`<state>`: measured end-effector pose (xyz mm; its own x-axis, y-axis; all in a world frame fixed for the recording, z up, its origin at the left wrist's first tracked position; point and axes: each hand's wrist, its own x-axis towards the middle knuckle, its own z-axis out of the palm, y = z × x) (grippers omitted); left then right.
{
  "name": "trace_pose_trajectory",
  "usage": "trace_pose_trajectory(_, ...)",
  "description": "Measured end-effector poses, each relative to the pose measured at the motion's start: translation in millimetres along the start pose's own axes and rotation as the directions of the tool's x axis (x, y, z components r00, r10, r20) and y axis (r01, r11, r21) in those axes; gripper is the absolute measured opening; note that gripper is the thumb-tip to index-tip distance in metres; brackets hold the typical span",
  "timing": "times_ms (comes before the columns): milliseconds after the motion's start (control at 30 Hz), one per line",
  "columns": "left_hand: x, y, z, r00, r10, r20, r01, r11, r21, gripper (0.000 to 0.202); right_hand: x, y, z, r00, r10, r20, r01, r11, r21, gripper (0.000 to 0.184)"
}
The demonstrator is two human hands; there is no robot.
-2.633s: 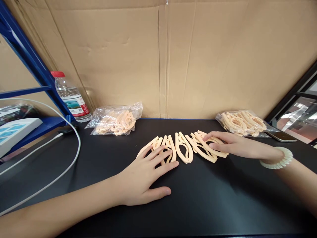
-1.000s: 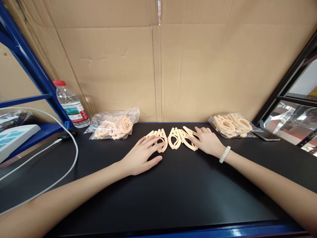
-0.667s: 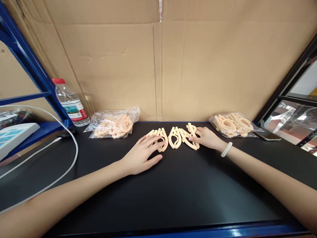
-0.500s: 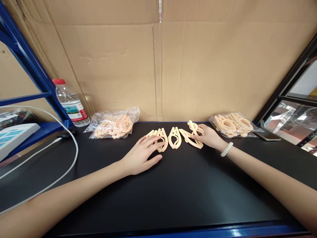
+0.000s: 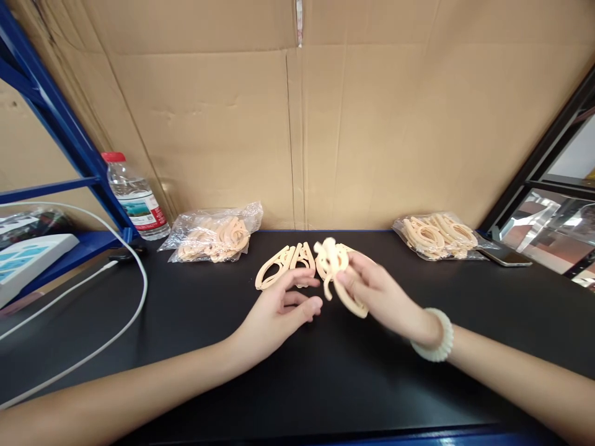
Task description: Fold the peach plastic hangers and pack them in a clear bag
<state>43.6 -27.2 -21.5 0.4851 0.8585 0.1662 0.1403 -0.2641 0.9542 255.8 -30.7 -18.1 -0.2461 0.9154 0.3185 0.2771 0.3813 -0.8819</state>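
My right hand point(image 5: 383, 300) grips a beige folding clothes hanger point(image 5: 331, 260) and holds it above the black tabletop, its hook end toward the left; it is a little blurred. My left hand point(image 5: 279, 313) is empty, its fingers loosely bent with the thumb apart, just left of the held hanger. Beyond my left fingertips lie a folded beige hanger point(image 5: 279, 256) and a second hanger point(image 5: 304, 253), side by side on the table. At least one more hanger lies behind the held one, mostly hidden by it and my right hand.
A clear plastic bag of hangers point(image 5: 216, 238) sits at the back left, another bag of hangers point(image 5: 437, 235) at the back right. Beside these are a water bottle point(image 5: 139, 207), a phone point(image 5: 506, 254) and a white cable point(image 5: 144, 279). Cardboard point(image 5: 223, 136) walls the back.
My right hand has lifted the hanger and brought it left and nearer to me. My left hand has drawn back off the hangers on the left, uncovering them.
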Motion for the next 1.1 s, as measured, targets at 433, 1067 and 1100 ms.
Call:
trace_pose_trajectory(433,-0.9,2.5,7.4,0.995,-0.097,0.034,0.099,0.992,-0.082,0.020,-7.4,-0.5,24.6,0.964,0.116,0.239,-0.211,0.881,0.424,0.032)
trace_pose_trajectory(1067,2.0,3.2,5.6,0.985,-0.147,-0.093,0.135,0.983,-0.121,0.015,-7.1,-1.8,23.0,0.944,0.180,0.277,-0.292,0.845,0.447,0.035)
trace_pose_trajectory(1100,1.7,3.4,5.5,0.984,-0.151,-0.092,0.139,0.983,-0.120,0.014,-6.8,-1.9,23.3,0.944,0.178,0.278,-0.291,0.845,0.448,0.035)
